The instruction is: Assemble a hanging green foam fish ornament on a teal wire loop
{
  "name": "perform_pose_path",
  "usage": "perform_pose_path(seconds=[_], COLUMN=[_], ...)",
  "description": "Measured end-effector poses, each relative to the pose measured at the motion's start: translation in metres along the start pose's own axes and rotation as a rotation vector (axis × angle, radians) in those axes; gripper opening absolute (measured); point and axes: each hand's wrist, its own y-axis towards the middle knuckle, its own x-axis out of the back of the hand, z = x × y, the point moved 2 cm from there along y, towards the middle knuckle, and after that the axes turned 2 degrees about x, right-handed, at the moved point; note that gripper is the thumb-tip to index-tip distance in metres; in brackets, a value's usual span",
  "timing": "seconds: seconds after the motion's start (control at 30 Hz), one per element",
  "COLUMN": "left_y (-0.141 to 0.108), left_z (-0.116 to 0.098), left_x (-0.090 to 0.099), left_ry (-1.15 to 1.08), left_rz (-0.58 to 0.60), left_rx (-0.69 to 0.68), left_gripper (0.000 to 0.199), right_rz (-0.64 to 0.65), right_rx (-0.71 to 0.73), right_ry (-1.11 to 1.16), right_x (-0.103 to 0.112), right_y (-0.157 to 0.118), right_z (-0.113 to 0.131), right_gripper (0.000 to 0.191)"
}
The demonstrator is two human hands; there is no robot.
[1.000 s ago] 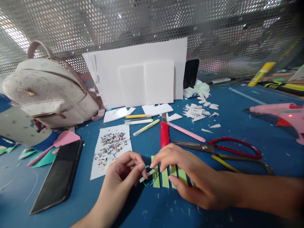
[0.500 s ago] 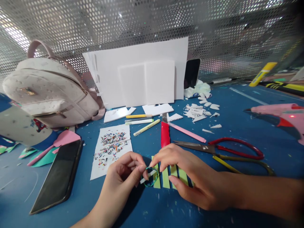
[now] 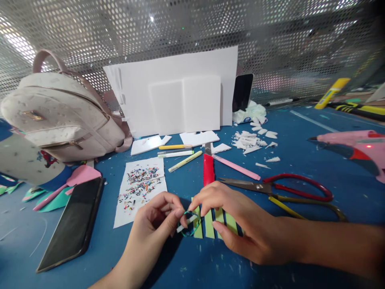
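1 blk phone (image 3: 70,222) far L; 1 white sheet (image 3: 121,216) w/ multicol. bits (image 3: 143,186), uncountable; L hand (image 3: 159,220) pinching 1 teal ring (image 3: 199,226) betw. both hands; 4+ green strips (image 3: 209,226) partly under R hand (image 3: 237,218), fingers spread, index at ring's edge, contact unclear; 1 pr. scissors (image 3: 266,188).

Both our left hand (image 3: 156,220) and right hand (image 3: 248,222) bare: slim fingers (image 3: 207,195), narrow wrists (image 3: 140,241). Forearms (image 3: 321,243) bare to frame edge; right one blurs out there.
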Motion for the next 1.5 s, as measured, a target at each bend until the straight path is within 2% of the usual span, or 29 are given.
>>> perform_pose_path(seconds=[0.87, 1.5], left_y=[0.0008, 0.0013], left_z=[0.0005, 0.0023], left_x=[0.0001, 0.0005], left_ry=[-0.018, -0.029], left_rz=[0.001, 0.013], left_rx=[-0.002, -0.006], left_gripper=[0.022, 0.02], right_rz=[0.031, 0.024], right_rx=[-0.009, -0.001], right_ry=[-0.005, -0.004], right_x=[0.0011, -0.0015], right_y=[-0.0005, -0.002], right_z=[0.0011, 0.0006], right_gripper=[0.036, 0.04])
